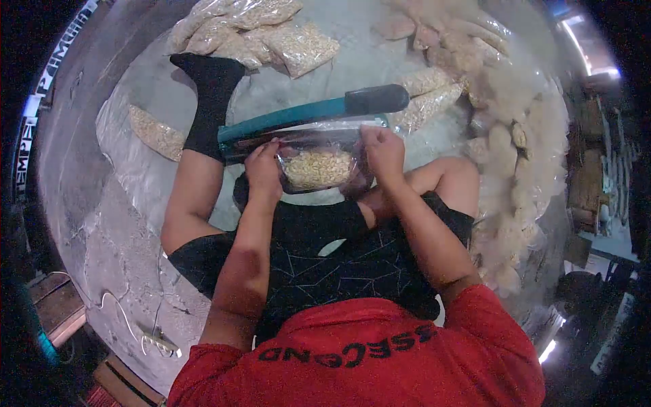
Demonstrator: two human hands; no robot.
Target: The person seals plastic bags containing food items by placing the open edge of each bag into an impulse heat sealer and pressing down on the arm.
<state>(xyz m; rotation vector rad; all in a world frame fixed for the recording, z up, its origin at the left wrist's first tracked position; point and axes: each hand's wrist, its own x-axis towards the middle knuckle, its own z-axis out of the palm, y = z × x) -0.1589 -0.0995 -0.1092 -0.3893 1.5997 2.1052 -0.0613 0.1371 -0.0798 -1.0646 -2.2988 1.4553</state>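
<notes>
Left hand point(264, 169), right hand point(384, 153): fingers pinched closed on opposite sides of one clear bag point(317, 169); neither clearly nearer. Bag: between them, pale beans bodyward, upper edge crosswise. Just beyond: teal sealer arm point(291, 117), slanting roughly alongside. Farther: filled bags point(302, 49).

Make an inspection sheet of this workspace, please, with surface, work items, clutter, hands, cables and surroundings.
Surface: pale sheet over floor, which shows cracks at left.
Work items: clear bag with pale pieces inside, just below a teal bar with dark handle.
Clutter: filled bags ahead; more at right; single bag at left.
Hands: left hand and right hand grip opposite sides of the clear bag.
Cables: white cable loose on the floor at left.
Surroundings: dark edges, details unclear.
</notes>
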